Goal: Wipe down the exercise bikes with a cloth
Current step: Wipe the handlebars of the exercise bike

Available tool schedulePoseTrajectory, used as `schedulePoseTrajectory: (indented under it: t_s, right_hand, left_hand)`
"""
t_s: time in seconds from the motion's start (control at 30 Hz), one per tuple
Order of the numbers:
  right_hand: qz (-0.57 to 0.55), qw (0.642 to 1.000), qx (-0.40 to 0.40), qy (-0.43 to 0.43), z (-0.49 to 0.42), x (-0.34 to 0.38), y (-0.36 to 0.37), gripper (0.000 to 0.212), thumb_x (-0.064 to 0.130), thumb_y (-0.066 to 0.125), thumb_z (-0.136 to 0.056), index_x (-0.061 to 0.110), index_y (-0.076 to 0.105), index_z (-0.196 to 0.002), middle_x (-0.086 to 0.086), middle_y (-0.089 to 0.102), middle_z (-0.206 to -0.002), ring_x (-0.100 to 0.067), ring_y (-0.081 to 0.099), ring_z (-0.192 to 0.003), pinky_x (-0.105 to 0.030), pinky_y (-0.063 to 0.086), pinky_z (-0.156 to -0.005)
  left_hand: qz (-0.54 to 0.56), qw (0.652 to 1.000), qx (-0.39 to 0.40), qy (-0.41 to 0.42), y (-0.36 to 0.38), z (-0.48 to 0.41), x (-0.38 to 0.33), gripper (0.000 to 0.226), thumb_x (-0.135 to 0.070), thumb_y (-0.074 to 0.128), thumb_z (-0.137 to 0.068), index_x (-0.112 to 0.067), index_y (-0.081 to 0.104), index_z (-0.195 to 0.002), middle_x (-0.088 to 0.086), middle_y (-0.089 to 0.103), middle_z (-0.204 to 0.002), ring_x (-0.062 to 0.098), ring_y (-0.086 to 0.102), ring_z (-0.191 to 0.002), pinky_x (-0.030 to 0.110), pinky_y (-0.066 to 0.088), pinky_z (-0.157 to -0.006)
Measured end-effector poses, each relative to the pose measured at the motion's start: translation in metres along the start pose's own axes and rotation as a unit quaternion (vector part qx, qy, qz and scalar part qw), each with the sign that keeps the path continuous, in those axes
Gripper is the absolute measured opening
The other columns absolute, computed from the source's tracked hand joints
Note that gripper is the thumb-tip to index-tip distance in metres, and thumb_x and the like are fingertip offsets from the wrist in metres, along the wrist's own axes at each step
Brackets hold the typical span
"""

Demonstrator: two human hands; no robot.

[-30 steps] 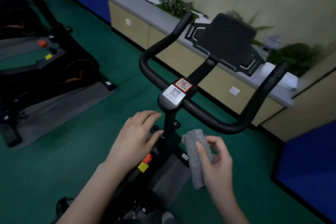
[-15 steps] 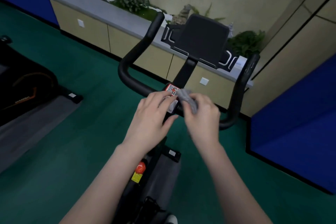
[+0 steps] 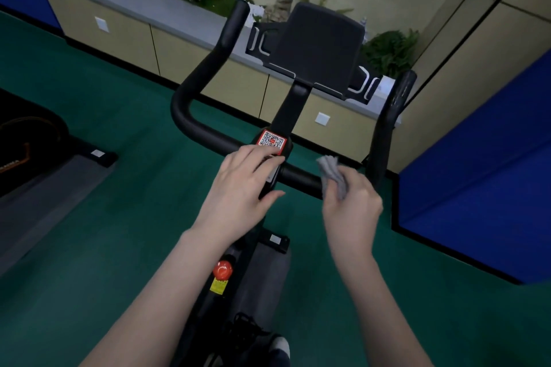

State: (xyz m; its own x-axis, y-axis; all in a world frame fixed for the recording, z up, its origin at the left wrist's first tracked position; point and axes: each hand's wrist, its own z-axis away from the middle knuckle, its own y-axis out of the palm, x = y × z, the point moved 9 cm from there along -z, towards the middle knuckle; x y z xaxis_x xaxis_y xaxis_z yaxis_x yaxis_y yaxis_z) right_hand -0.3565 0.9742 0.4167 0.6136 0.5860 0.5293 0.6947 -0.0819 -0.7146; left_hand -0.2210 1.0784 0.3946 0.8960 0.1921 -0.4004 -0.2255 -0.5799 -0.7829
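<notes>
A black exercise bike stands right in front of me, its U-shaped handlebar [image 3: 190, 125] curving up on both sides of a black tablet holder [image 3: 319, 48]. My left hand [image 3: 243, 188] rests on the handlebar's centre clamp, just below a red QR sticker [image 3: 271, 139]. My right hand [image 3: 351, 202] grips a folded grey cloth [image 3: 332, 176] and presses it onto the right part of the crossbar. A red knob [image 3: 222, 270] sits on the frame below.
A second black bike [image 3: 26, 143] on a grey mat stands at the left. A low beige cabinet [image 3: 185, 48] topped with plants runs along the wall ahead. A blue panel [image 3: 477, 170] closes the right side. The floor is green carpet.
My right hand has slid the cloth from the centre clamp rightward along the crossbar. The left hand has stayed on the clamp. The view has shifted slightly.
</notes>
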Motion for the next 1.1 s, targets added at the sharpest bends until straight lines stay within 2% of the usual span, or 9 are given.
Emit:
schedulePoseTrajectory:
  t_s: [0.17,0.33,0.53,0.67,0.77,0.83,0.9,1.0,1.1]
  right_hand:
    - [-0.003,0.995,0.103,-0.013,-0.019,0.026,0.033,0.022,0.018,0.064,-0.088,0.013,0.068,-0.109,-0.009,0.072,-0.091,-0.026,0.066,-0.081,-0.037,0.054,-0.077]
    - [-0.023,0.983,0.180,0.027,-0.040,0.002,0.030,0.017,0.024,0.067,-0.086,0.019,0.073,-0.101,-0.003,0.073,-0.086,-0.019,0.067,-0.082,-0.033,0.056,-0.077]
    - [-0.025,0.946,0.318,0.063,-0.061,0.019,0.083,0.008,0.020,0.064,-0.086,0.017,0.071,-0.090,-0.008,0.070,-0.094,-0.022,0.063,-0.088,-0.025,0.047,-0.071]
    - [0.030,0.924,0.376,0.062,-0.061,-0.005,0.067,0.007,0.027,0.063,-0.089,0.021,0.065,-0.086,-0.005,0.065,-0.087,-0.016,0.059,-0.075,-0.024,0.041,-0.061]
    - [0.056,0.950,0.304,0.049,-0.055,-0.011,0.048,0.007,0.027,0.062,-0.089,0.022,0.067,-0.090,-0.008,0.068,-0.090,-0.023,0.061,-0.080,-0.029,0.048,-0.068]
    - [0.054,0.970,0.236,0.007,-0.046,0.007,0.048,0.015,0.026,0.060,-0.090,0.019,0.069,-0.099,-0.011,0.070,-0.091,-0.030,0.063,-0.085,-0.035,0.052,-0.075]
    - [0.041,0.981,0.181,-0.050,-0.033,0.027,0.048,0.018,0.023,0.059,-0.091,0.014,0.068,-0.103,-0.012,0.071,-0.090,-0.033,0.064,-0.082,-0.036,0.050,-0.073]
    - [0.007,0.990,0.094,-0.102,-0.017,0.025,0.029,0.016,0.016,0.060,-0.091,0.006,0.065,-0.103,-0.011,0.071,-0.088,-0.029,0.066,-0.076,-0.034,0.050,-0.067]
    - [-0.006,0.996,-0.035,-0.087,0.003,-0.005,-0.005,0.017,0.004,0.064,-0.087,-0.003,0.066,-0.103,-0.014,0.070,-0.091,-0.015,0.064,-0.074,-0.025,0.052,-0.066]
  left_hand:
    - [0.010,1.000,-0.010,-0.008,0.002,-0.001,0.005,0.053,-0.026,0.077,-0.075,-0.014,0.059,-0.124,-0.003,0.055,-0.129,0.017,0.044,-0.116,0.030,0.031,-0.096]
    - [0.023,0.999,-0.025,-0.011,0.003,-0.001,0.007,0.052,-0.026,0.077,-0.075,-0.014,0.060,-0.123,-0.004,0.056,-0.127,0.017,0.045,-0.113,0.029,0.031,-0.095]
    - [0.018,1.000,-0.018,-0.006,0.003,-0.001,0.007,0.052,-0.027,0.077,-0.075,-0.014,0.060,-0.123,-0.004,0.056,-0.128,0.017,0.044,-0.113,0.025,0.029,-0.092]
    - [0.026,0.999,-0.025,-0.005,0.003,0.000,0.006,0.052,-0.026,0.077,-0.075,-0.014,0.060,-0.123,-0.004,0.056,-0.128,0.017,0.045,-0.113,0.026,0.029,-0.093]
    - [0.031,0.999,-0.030,-0.010,0.003,0.000,0.006,0.052,-0.024,0.077,-0.075,-0.014,0.060,-0.123,-0.004,0.056,-0.128,0.016,0.045,-0.113,0.023,0.027,-0.093]
    - [0.030,0.999,-0.033,-0.011,0.003,0.001,0.007,0.051,-0.024,0.077,-0.075,-0.014,0.060,-0.123,-0.004,0.056,-0.128,0.017,0.045,-0.113,0.022,0.026,-0.092]
    - [0.031,0.999,-0.030,-0.008,0.003,0.001,0.007,0.052,-0.024,0.077,-0.075,-0.015,0.060,-0.123,-0.004,0.055,-0.129,0.017,0.045,-0.113,0.023,0.026,-0.092]
    - [0.030,0.999,-0.020,0.003,0.004,0.001,0.007,0.053,-0.026,0.076,-0.076,-0.016,0.059,-0.125,-0.005,0.054,-0.130,0.016,0.044,-0.115,0.023,0.026,-0.094]
    - [0.036,0.999,-0.018,0.006,0.004,0.001,0.008,0.053,-0.027,0.075,-0.077,-0.015,0.059,-0.126,-0.005,0.054,-0.131,0.015,0.043,-0.116,0.021,0.024,-0.096]
